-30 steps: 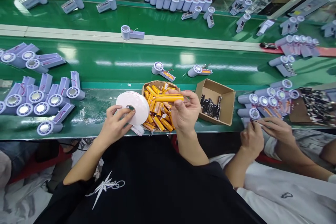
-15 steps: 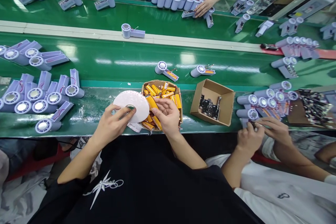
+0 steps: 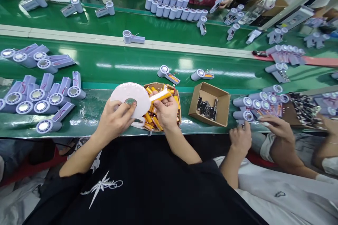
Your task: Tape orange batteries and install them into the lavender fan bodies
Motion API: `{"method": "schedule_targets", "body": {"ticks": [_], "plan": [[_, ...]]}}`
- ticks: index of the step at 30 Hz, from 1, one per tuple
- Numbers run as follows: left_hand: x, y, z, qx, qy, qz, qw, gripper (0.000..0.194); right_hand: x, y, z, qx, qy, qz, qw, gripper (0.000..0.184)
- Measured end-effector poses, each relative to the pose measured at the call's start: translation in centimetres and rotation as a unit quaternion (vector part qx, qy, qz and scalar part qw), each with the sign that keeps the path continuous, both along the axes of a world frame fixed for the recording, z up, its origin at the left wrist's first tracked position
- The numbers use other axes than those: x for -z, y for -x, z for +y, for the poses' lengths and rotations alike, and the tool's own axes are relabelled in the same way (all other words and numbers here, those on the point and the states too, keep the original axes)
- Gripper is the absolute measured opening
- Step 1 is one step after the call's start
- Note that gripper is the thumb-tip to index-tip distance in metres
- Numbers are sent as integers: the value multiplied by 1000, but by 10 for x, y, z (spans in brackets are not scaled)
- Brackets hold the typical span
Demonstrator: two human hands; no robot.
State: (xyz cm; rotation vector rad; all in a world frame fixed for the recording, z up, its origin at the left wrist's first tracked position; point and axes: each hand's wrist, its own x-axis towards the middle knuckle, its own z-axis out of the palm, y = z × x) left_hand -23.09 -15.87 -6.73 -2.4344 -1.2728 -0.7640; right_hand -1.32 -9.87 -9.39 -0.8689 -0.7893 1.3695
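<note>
My left hand (image 3: 118, 116) is closed on a flat white roll of adhesive tape (image 3: 126, 89), with fingers at its centre hole. In my right hand (image 3: 167, 111) an orange cylindrical battery (image 3: 165, 96) is pinched between thumb and fingers. A white strip (image 3: 157, 95) lies along the battery's upper side, its left end close to the roll's edge; whether it is still joined to the roll I cannot tell. Beneath both hands stands a cardboard box (image 3: 179, 112) full of orange batteries (image 3: 157, 123), partly hidden by the roll and my right hand.
To the right is a cardboard box (image 3: 224, 112) holding dark circuit boards (image 3: 208, 107). Lilac fan housings (image 3: 42, 95) crowd the left side. Two housings with batteries (image 3: 169, 74) lie on the green belt (image 3: 118, 74). A co-worker's hands (image 3: 240, 137) work at the right.
My right hand has raised the battery out of the box and tilted it beside the roll. The white strip now shows on it. Across the belt, a co-worker's hand has drawn back with a housing.
</note>
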Motion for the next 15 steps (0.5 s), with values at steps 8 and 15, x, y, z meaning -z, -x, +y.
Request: {"method": "schedule_targets", "body": {"ticks": [8,15], "plan": [[28,3,-17,25,46,-129,990,55,-7,-4,-10,-21,-28,-49,998,70],[27,2,-30,0,105,-106,989,55,-17,-9,8,76,-115,-86,987,63]]}}
